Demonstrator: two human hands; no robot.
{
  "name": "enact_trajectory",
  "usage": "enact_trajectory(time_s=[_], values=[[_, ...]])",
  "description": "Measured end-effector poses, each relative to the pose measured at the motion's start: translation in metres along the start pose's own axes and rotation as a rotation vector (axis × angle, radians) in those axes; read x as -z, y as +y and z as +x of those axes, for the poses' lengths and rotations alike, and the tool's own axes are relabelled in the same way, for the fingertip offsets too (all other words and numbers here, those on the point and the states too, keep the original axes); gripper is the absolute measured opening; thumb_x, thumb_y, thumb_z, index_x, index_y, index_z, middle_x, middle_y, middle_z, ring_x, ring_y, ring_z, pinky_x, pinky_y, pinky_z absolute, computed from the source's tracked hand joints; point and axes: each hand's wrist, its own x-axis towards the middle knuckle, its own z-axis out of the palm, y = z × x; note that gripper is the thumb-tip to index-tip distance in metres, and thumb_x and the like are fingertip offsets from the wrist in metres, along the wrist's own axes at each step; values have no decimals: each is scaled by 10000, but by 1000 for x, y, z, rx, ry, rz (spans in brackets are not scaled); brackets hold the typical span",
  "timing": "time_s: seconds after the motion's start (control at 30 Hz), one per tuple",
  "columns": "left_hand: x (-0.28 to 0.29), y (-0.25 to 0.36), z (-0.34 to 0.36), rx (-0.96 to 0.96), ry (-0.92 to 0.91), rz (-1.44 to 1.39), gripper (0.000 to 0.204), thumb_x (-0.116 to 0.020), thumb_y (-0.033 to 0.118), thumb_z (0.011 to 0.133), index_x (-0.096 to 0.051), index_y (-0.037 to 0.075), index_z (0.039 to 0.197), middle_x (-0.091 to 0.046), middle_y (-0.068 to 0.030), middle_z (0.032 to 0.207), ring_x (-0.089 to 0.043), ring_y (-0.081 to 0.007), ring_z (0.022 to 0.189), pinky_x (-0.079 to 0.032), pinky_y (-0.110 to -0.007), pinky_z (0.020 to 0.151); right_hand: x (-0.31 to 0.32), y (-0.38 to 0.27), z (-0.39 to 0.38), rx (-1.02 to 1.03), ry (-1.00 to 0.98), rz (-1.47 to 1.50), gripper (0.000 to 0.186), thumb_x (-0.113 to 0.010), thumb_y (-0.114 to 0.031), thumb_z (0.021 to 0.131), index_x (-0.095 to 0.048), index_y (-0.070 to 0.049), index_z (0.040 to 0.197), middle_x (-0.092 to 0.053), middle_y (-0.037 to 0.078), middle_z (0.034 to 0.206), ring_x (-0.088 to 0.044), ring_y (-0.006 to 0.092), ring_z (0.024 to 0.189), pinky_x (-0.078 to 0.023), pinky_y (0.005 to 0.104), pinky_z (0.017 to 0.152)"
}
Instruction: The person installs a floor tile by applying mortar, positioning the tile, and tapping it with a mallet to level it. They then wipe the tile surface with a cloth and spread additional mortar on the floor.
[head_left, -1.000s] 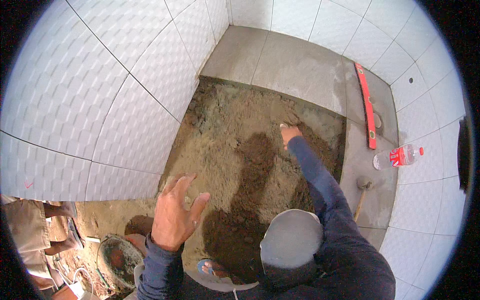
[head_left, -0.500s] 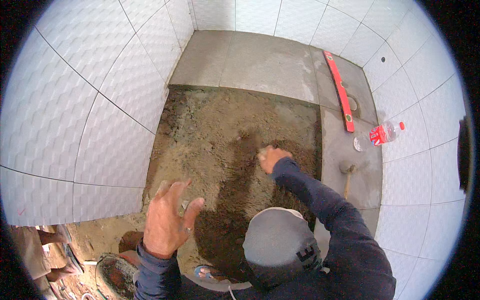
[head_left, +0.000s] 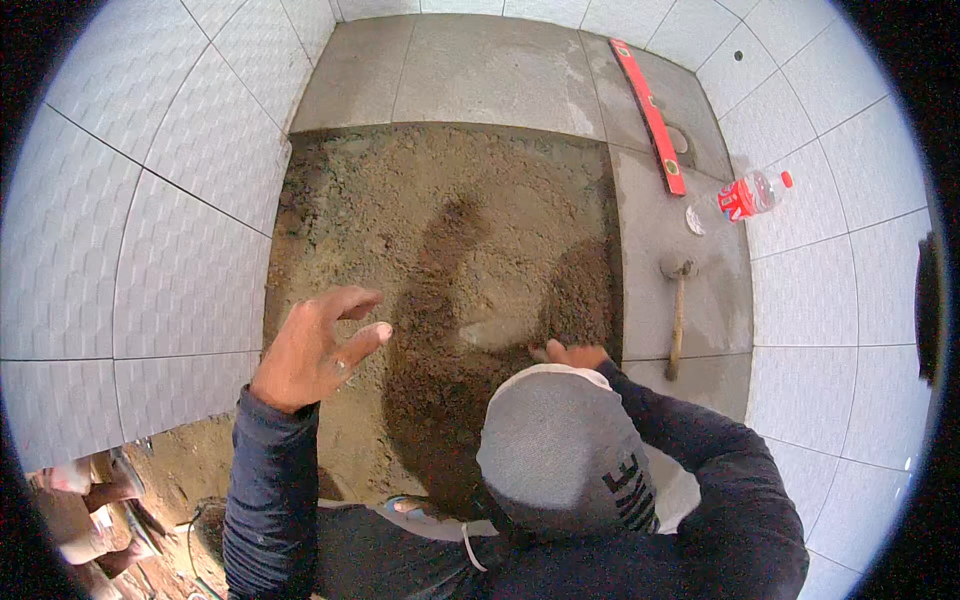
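My right hand (head_left: pixel 575 355) is closed on a trowel (head_left: pixel 495 334), whose pale blade is smeared by motion just above the sand-and-mortar bed (head_left: pixel 510 200). A grey cap (head_left: pixel 560 450) in the foreground covers part of that hand and its wrist. My left hand (head_left: pixel 315 345) is raised over the bed's left side, fingers curved and apart, holding nothing; a ring shows on one finger. The damp bed has darker patches and a shallow dark hollow near its middle. Grey floor tiles (head_left: pixel 490 75) border it at the back and right.
On the right tiles lie a red spirit level (head_left: pixel 650 118), a plastic bottle (head_left: pixel 742 197) with a red label, and a mallet (head_left: pixel 677 325) with a wooden handle. White tiled walls (head_left: pixel 190 230) enclose the spot. Another person's legs (head_left: pixel 95 510) show at lower left.
My right hand and the trowel have drawn back toward me, near the cap. My left hand has moved a little left and farther away. The whole view has shifted.
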Motion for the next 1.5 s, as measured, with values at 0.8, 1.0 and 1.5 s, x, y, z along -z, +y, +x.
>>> enact_trajectory(time_s=[0.8,1.0,1.5], values=[[13,-21,-38,285,-98,-180,450,-660,231,935,-571,-80,1247,-671,-187,1129,-636,-219,1043,-507,-353,898,113,-9,104,-400,546,-24,548,-499,-524,926,-647,-34,1122,-686,238,1055,-659,407,1027,-507,518,909],[3,-26,-27,286,-161,-148,474,-662,255,934,-566,-78,1257,-666,-181,1128,-633,-223,1038,-504,-357,898,138,46,147,-428,524,163,675,-505,-572,916,-568,-10,1286,-642,276,1149,-644,409,1049,-491,509,919],[-27,-49,17,297,-352,-214,437,-657,249,937,-591,-42,1256,-663,-157,1172,-612,-219,1086,-485,-358,929,159,-28,168,-400,402,588,576,-524,-487,939,-571,-2,1246,-653,234,1059,-648,344,910,-504,478,762]])
